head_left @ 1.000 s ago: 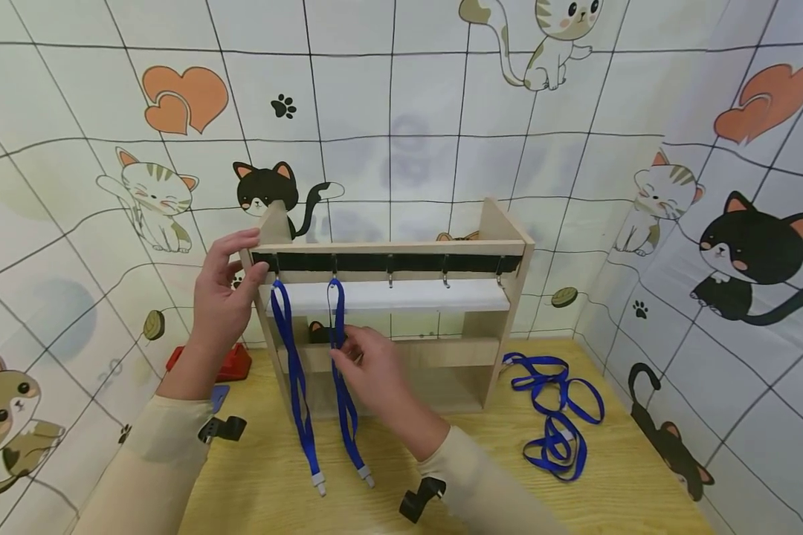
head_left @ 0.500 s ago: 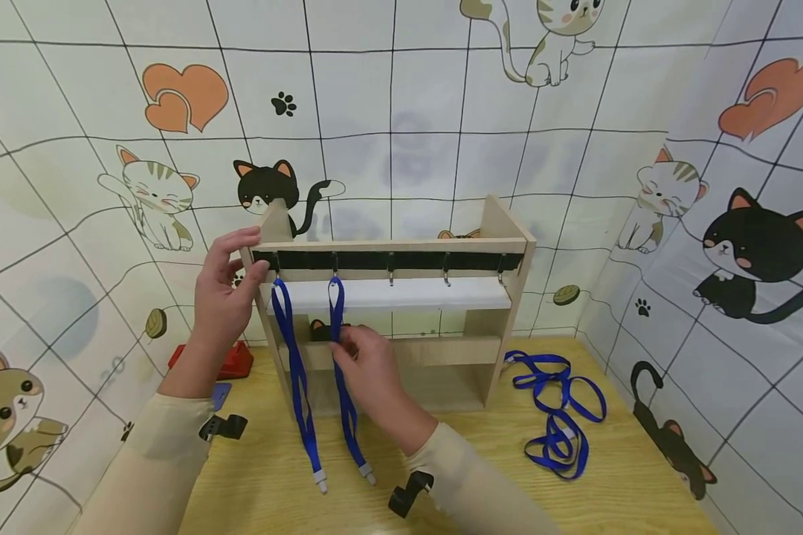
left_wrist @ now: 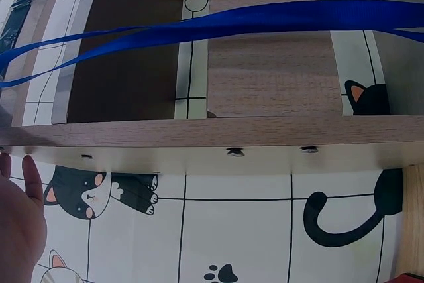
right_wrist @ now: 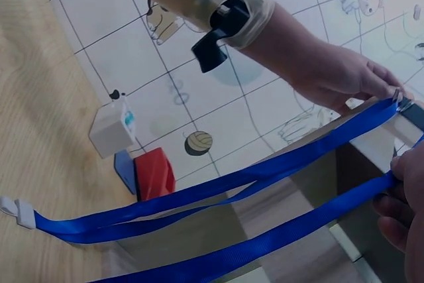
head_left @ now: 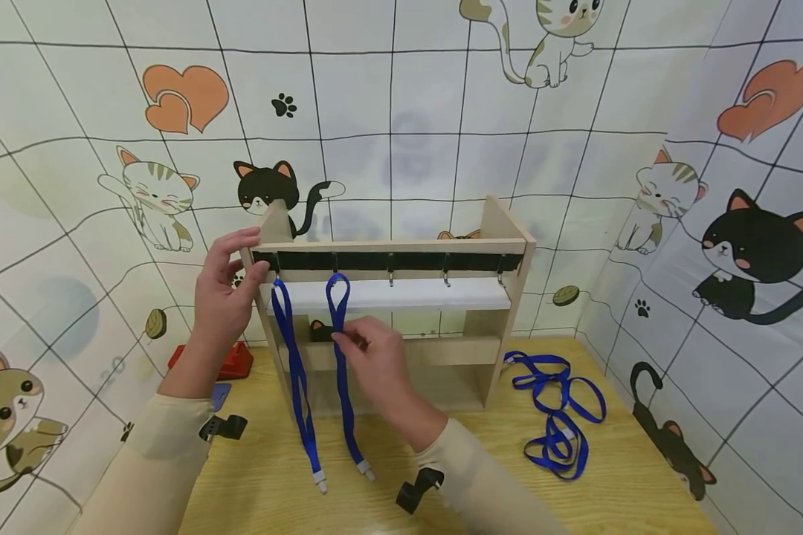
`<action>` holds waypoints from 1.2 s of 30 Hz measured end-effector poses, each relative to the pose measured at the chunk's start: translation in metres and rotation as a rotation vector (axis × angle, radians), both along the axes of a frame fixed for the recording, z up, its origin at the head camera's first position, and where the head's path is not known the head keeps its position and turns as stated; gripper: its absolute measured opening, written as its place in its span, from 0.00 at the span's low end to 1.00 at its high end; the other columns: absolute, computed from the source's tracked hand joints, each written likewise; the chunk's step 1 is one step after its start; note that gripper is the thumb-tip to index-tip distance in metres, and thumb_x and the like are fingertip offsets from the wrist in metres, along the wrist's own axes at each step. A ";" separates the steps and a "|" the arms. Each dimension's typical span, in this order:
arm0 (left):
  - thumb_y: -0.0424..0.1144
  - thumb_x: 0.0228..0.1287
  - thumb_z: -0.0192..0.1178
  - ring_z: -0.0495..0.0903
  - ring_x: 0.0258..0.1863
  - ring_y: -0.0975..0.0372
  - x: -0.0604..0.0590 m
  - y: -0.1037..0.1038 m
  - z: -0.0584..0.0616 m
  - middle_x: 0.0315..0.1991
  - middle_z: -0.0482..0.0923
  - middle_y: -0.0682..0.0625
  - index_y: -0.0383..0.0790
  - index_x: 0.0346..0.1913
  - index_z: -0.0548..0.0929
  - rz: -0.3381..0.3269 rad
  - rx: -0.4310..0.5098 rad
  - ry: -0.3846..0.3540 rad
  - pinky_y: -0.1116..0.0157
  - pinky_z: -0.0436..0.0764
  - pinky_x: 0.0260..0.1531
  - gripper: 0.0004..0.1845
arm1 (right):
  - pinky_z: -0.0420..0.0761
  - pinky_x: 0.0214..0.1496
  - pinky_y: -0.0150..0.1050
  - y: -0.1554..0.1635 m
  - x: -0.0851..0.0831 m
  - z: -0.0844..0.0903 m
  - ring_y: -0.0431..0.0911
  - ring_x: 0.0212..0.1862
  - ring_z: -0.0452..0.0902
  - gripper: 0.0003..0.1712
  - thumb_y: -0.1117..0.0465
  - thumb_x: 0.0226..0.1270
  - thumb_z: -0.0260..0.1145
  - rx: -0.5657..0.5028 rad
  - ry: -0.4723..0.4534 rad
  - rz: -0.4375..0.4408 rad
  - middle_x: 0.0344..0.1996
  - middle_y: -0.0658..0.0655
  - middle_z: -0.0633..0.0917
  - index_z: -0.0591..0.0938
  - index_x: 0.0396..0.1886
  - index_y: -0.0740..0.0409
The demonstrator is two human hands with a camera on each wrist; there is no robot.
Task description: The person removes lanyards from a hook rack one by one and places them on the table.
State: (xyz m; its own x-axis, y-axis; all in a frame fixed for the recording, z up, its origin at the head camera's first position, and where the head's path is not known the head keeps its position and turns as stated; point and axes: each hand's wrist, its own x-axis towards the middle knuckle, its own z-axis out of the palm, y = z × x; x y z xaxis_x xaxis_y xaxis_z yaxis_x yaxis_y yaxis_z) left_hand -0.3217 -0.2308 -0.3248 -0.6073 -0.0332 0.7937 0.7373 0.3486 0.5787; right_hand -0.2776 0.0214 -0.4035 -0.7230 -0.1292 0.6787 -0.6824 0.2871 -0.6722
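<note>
a red box [head_left: 236,362] and blue card [head_left: 220,395] are partly hidden behind the left forearm [head_left: 189,364]; the right wrist view adds a white box [right_wrist: 109,130], contents not visible. the left hand [head_left: 224,286] grips the upper left corner of the rack [head_left: 451,349], some fingertips hidden. the first strap [head_left: 291,334] hangs from a hook [head_left: 277,272]. the right hand [head_left: 378,360] pinches the second strap [head_left: 342,386], finger and thumb close together; whether its top is hooked is unclear. the rack holds a white shelf [head_left: 435,295]. tangled straps [head_left: 565,394] lie on the table [head_left: 616,490] at right.

no readable text, no labels, no numbers
</note>
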 end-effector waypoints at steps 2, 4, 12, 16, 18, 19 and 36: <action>0.26 0.78 0.66 0.72 0.76 0.58 0.000 0.000 0.000 0.76 0.77 0.50 0.37 0.71 0.80 0.003 -0.002 0.000 0.66 0.76 0.66 0.23 | 0.86 0.35 0.33 0.003 0.003 0.006 0.40 0.35 0.83 0.03 0.66 0.76 0.76 0.002 0.025 0.009 0.35 0.52 0.89 0.93 0.41 0.61; 0.26 0.79 0.66 0.72 0.76 0.58 0.000 0.000 0.000 0.76 0.77 0.50 0.38 0.71 0.80 0.004 -0.005 -0.001 0.66 0.76 0.66 0.22 | 0.86 0.35 0.33 0.007 0.006 0.011 0.40 0.35 0.83 0.02 0.67 0.77 0.75 0.006 0.042 0.017 0.36 0.51 0.89 0.93 0.43 0.61; 0.27 0.79 0.66 0.72 0.77 0.57 -0.002 -0.001 -0.001 0.76 0.76 0.50 0.39 0.72 0.80 0.005 -0.002 0.000 0.66 0.76 0.65 0.23 | 0.87 0.36 0.34 0.032 0.018 0.029 0.39 0.37 0.85 0.07 0.73 0.75 0.74 0.055 0.119 0.021 0.39 0.49 0.90 0.93 0.46 0.60; 0.26 0.79 0.66 0.72 0.76 0.57 -0.002 -0.001 -0.002 0.76 0.76 0.50 0.38 0.72 0.80 -0.001 0.000 0.000 0.66 0.76 0.65 0.23 | 0.86 0.35 0.35 0.053 0.021 0.038 0.40 0.36 0.84 0.07 0.74 0.75 0.73 0.083 0.182 0.026 0.36 0.50 0.89 0.93 0.45 0.60; 0.26 0.78 0.66 0.72 0.76 0.57 -0.002 -0.001 -0.002 0.76 0.77 0.49 0.38 0.72 0.80 -0.003 0.002 0.001 0.66 0.76 0.65 0.23 | 0.85 0.35 0.35 0.065 0.022 0.041 0.41 0.36 0.83 0.07 0.74 0.76 0.72 0.104 0.199 0.024 0.36 0.50 0.88 0.92 0.45 0.60; 0.26 0.78 0.66 0.72 0.76 0.57 -0.002 -0.001 -0.002 0.76 0.77 0.49 0.38 0.72 0.80 -0.003 0.005 0.001 0.66 0.76 0.65 0.23 | 0.85 0.35 0.35 0.071 0.022 0.043 0.40 0.36 0.83 0.07 0.73 0.76 0.72 0.118 0.205 0.018 0.36 0.49 0.88 0.92 0.45 0.59; 0.27 0.79 0.66 0.72 0.76 0.57 -0.001 0.000 -0.002 0.76 0.77 0.50 0.38 0.72 0.80 -0.001 0.000 0.010 0.65 0.76 0.65 0.22 | 0.83 0.36 0.27 0.165 0.027 0.052 0.40 0.34 0.84 0.12 0.77 0.70 0.76 0.243 0.239 -0.207 0.35 0.48 0.90 0.94 0.44 0.57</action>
